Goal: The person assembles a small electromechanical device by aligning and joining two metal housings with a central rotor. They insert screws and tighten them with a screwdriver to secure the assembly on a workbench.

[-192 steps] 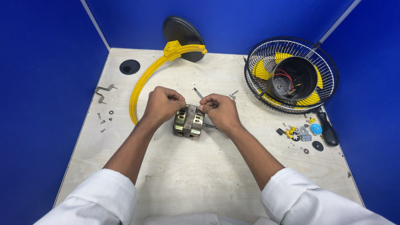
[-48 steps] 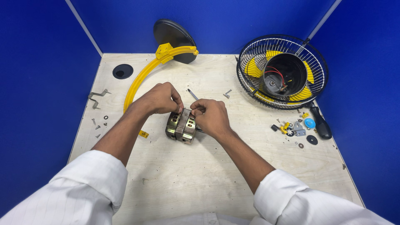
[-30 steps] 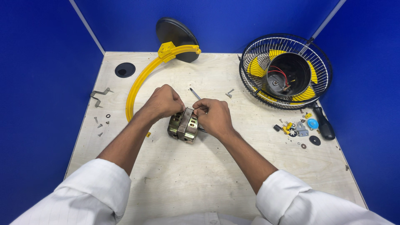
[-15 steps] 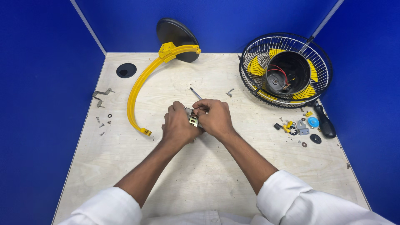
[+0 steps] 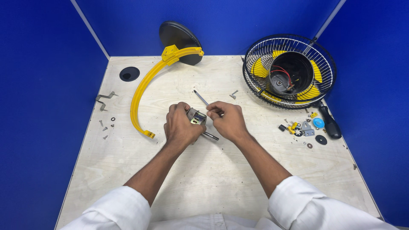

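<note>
- Left hand (image 5: 182, 127): mine, fingers wrapped over the small motor block (image 5: 196, 118), pressing it to the plywood table (image 5: 213, 179) at centre.
- Right hand (image 5: 228, 121): fingertips pinched together just beside the block's upper end; what they pinch is hidden, I cannot tell.
- Motor shaft (image 5: 210, 136): thin steel rod, poking out below, between both hands.
- Loose rod (image 5: 200, 97): just beyond my knuckles, apart from them.
- Yellow curved bracket (image 5: 140, 100) on a black base: left, near.
- Wire fan guard (image 5: 289, 70) with the black housing: far right, well apart.
- Small hardware (image 5: 300, 130): right of my wrist.
- Handling note: I judge a firm left hold and light, square right-hand work best, keeping the shaft clear.
</note>
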